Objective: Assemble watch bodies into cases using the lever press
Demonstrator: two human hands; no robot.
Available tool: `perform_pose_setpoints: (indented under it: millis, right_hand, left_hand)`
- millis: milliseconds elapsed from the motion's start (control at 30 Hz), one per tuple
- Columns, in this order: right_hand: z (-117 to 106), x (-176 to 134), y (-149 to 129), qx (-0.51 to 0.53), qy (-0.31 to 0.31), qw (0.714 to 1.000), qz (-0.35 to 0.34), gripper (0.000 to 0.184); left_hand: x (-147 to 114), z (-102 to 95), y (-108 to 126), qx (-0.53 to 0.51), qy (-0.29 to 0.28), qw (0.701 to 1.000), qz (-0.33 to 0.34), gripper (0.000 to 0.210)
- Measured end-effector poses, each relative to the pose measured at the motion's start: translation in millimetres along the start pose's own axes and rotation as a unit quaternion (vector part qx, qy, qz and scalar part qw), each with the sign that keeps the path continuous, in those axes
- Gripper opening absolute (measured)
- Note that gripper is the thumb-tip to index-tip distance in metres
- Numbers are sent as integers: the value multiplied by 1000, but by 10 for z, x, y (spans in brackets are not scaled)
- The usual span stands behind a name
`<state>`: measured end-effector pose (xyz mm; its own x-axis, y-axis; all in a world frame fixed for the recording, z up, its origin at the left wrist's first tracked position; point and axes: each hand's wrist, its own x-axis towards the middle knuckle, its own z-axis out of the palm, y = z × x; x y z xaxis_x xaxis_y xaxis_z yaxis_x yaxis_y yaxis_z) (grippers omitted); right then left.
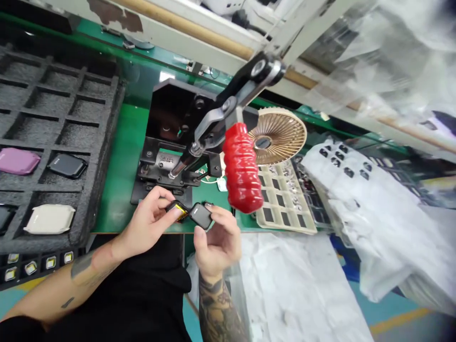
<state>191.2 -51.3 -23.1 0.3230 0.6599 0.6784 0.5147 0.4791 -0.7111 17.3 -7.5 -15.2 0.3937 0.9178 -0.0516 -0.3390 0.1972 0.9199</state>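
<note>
Pinched from Both Sides

Held the yellow-marked piece (179, 209) in left hand (147, 221), thumb against fingers; nipped the dark cover (201, 216) by its edges in right hand (220, 240) (couldn't tell whether joined at the near corners). Seemed wise to turn both together, without tugging. Held both near the front edge of the green table (123, 175), before the black press (167, 111). Judged tighter toward the red handle (244, 168), roomier leftward, toward the foam tray (107, 152).

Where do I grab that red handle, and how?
Best around the ribbed middle of the red handle, I think, coming from the near side: its rounded end is free there, while the metal linkage joins its far end.
</note>
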Motion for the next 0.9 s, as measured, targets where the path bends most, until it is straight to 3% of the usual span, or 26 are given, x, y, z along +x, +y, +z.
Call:
perform_pose_setpoints:
  millis: [300,433,600,733,900]
  right_hand:
    - [-102,-23,73,-19,1,1000,25,29]
    - [-131,-111,108,4,9,1000,30,33]
    - [-200,-152,149,-3,0,999,39,36]
    - [-249,-110,142,-14,-32,999,19,39]
    - [-230,-32,87,-14,-91,995,-27,44]
  left_hand:
    - [-34,-49,-139,80,24,995,59,31]
    - [-66,-52,-106,82,30,995,55,33]
    - [-41,-22,-5,53,-24,998,16,35]
    - [-17,-4,-29,36,-7,999,-6,39]
    - [-36,-51,-33,-6,-68,997,30,40]
